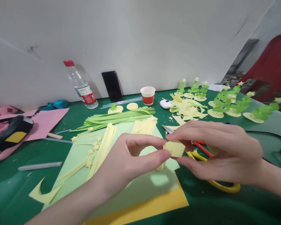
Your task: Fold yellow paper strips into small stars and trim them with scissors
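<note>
A small pale-yellow folded paper piece point(175, 148) is held up between both hands over the light-green paper sheet point(152, 190). My left hand point(133, 162) pinches its left end between thumb and forefinger. Around its right edge close the thumb and fingers of my right hand point(215, 150). Behind and below that hand lie scissors point(221, 186) with yellow and red handles, partly covered. Pale-yellow paper strips point(107, 140) rest on the sheet, beside several thin stems with small knotted paper ends point(93, 148).
Green strips point(117, 117), yellow scraps point(189, 109) and a paper cup point(148, 95) lie or stand behind. Finished-looking star-topped green paper pieces point(239, 103) stand at right. A water bottle point(85, 90) and a phone point(111, 86) lean near the wall. A tape measure-like black tool point(14, 132) is at left.
</note>
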`<state>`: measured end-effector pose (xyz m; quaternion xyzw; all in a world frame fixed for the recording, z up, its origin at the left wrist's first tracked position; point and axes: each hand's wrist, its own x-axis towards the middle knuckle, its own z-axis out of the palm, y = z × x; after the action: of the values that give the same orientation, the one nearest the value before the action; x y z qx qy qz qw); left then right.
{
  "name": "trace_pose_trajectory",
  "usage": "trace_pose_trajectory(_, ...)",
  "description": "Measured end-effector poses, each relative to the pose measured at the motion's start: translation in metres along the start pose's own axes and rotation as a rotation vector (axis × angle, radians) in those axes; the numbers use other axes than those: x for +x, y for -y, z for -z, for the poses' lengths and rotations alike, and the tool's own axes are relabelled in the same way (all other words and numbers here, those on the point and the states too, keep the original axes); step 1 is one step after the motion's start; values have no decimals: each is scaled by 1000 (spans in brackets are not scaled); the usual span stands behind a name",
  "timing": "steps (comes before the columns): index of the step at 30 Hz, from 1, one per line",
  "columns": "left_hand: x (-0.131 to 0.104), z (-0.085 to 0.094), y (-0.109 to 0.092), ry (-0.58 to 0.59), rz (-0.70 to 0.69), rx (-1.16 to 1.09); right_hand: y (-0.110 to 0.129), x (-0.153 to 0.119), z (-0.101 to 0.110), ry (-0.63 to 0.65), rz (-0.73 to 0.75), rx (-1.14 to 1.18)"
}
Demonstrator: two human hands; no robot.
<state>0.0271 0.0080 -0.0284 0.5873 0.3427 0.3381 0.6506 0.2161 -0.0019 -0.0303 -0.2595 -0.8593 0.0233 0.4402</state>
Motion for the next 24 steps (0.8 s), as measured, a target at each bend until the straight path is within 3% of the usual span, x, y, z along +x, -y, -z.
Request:
trace_pose_trajectory(9,-1,0,-4,42,0,77,3,-1,-1,23,23,-14)
trace_pose_trajectory(18,-3,4,-4,57,-15,186,-4,0,4,138,86,-37)
trace_pose_trajectory(24,-1,3,-5,50,31,120,-2,-1,9,161,117,-94)
